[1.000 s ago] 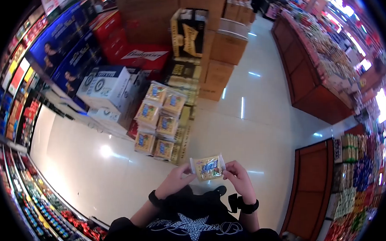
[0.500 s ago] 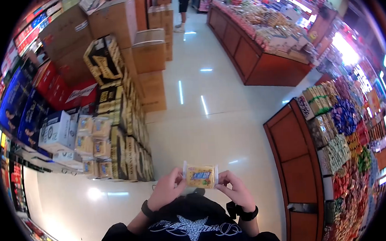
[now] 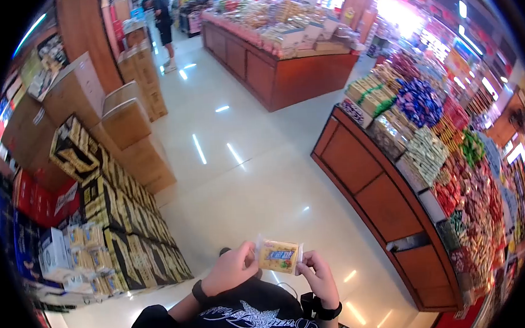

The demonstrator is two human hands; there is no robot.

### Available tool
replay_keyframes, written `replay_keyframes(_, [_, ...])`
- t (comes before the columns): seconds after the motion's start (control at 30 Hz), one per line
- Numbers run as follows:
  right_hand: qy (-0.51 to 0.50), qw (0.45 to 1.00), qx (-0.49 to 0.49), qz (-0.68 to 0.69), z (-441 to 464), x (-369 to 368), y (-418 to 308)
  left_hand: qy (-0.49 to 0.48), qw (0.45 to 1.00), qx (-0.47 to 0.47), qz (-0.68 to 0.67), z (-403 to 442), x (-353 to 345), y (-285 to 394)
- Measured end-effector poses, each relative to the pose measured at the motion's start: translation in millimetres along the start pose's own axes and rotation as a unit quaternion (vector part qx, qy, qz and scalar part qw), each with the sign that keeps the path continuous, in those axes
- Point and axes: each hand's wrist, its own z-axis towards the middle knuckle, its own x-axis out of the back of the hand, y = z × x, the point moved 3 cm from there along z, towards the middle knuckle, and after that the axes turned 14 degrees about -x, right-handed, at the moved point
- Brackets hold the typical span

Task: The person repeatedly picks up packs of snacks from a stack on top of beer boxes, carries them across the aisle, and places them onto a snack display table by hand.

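Note:
A small biscuit packet, clear-wrapped and yellow with blue lettering, is stretched level between my hands in front of my chest. My left hand pinches its left end, thumb and fingers closed on the wrapper. At the right end, my right hand grips the edge between thumb and fingertips. More packets of a similar look hang or lie in a cluster on the stacked boxes to the left.
Black-and-gold cartons and brown cardboard boxes are stacked on the left. A wooden candy counter curves along the right, heaped with wrapped sweets. Another counter stands ahead. Far down the aisle is a person.
My view has turned to the right, so the cartons and counters have shifted left in sight. The packet stays in both hands, now tilted slightly down to the right.

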Motion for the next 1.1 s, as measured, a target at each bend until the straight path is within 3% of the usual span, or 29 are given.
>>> replay_keyframes(0.13, [0.046, 0.999, -0.028, 0.006, -6.3, 17.2, 10.4, -0.04, 0.999, -0.029, 0.008, 28.8, -11.1, 4.4])
replay_keyframes(0.23, [0.072, 0.996, -0.042, 0.021, -2.6, 27.0, 9.3, -0.074, 0.996, 0.0, -0.052, 53.2, -14.7, 1.1])
replay_keyframes(0.53, [0.174, 0.983, -0.047, -0.036, 33.3, 50.0, -17.8, -0.103, 0.988, -0.106, -0.048, 141.6, -4.8, -10.6])
replay_keyframes(1.1, [0.168, 0.978, -0.094, -0.081, 119.9, 42.3, -43.2, -0.14, 0.981, -0.121, -0.055, 231.7, 39.0, -54.7])
